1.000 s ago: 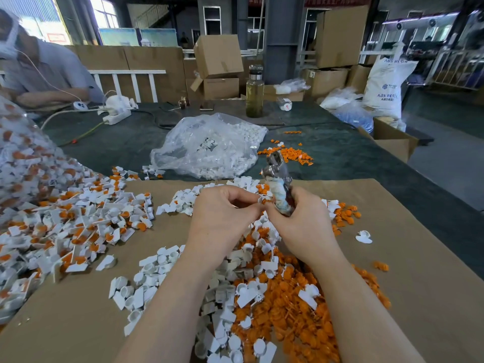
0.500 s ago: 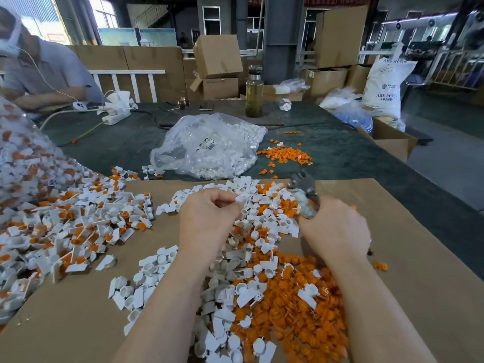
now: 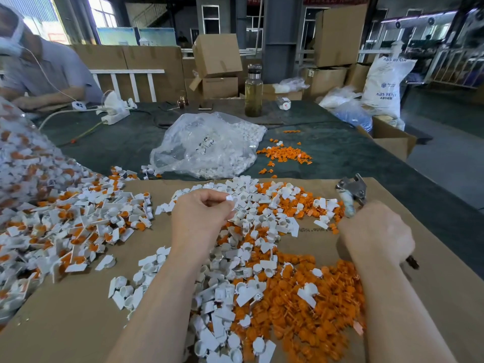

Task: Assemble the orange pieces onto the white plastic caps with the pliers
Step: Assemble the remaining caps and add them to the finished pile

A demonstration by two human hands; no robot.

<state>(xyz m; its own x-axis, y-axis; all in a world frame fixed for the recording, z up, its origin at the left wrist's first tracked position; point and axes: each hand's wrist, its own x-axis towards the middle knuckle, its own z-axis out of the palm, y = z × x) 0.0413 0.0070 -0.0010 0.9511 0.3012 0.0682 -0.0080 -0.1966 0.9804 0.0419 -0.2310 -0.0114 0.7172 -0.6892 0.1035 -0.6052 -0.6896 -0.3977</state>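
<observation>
Pliers (image 3: 351,196) sit gripped in the right hand (image 3: 377,231), while the left hand (image 3: 201,218) pinches 1 white cap (image 3: 229,198)

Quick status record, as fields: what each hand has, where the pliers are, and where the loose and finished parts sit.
left hand: pinches a white cap over the mixed pile
right hand: grips the pliers, head pointing up and away, off to the right of the pile
loose parts: mixed pile of white caps and orange pieces on the cardboard sheet
assembled caps: heap at left
spare stock: clear bag of white caps, small orange scatter behind
</observation>
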